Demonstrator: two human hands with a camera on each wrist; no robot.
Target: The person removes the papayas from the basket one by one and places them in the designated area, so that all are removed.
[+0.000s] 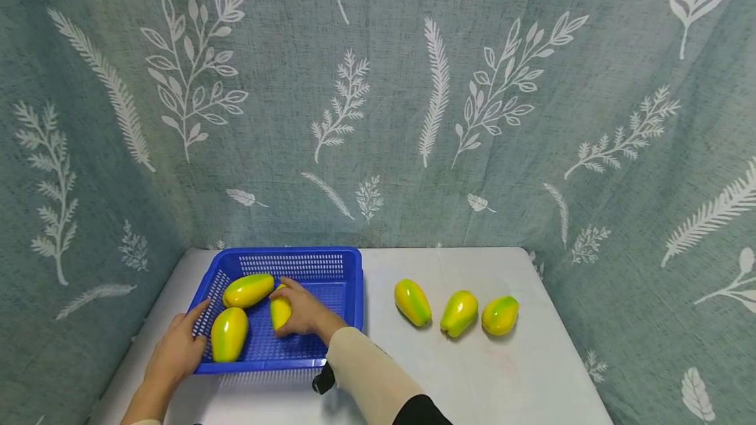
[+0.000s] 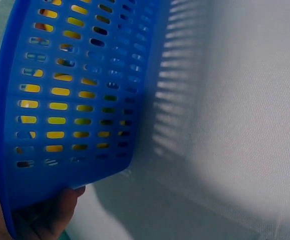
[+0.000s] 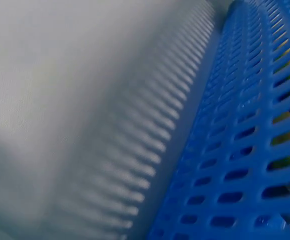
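Note:
A blue plastic basket (image 1: 333,303) with slotted walls stands on the left part of the table. My left hand (image 1: 176,349) grips its left rim near the front corner; in the left wrist view, fingers (image 2: 67,207) curl under the rim. Inside the basket, my right hand (image 1: 304,310) holds a yellow papaya (image 1: 280,312), its far part covered by the hand. Two more yellow-green papayas lie in the basket's left half, one toward the back (image 1: 248,290) and another near the front (image 1: 229,335). The right wrist view shows the basket's slotted outer wall (image 3: 230,165), with yellow glimpsed through the slots.
To the right of the basket, three papayas lie in a loose row on the white table (image 1: 531,379): a left one (image 1: 412,303), a middle one (image 1: 459,313) and a right one (image 1: 500,315). A leaf-patterned green curtain (image 1: 390,117) surrounds the back and sides.

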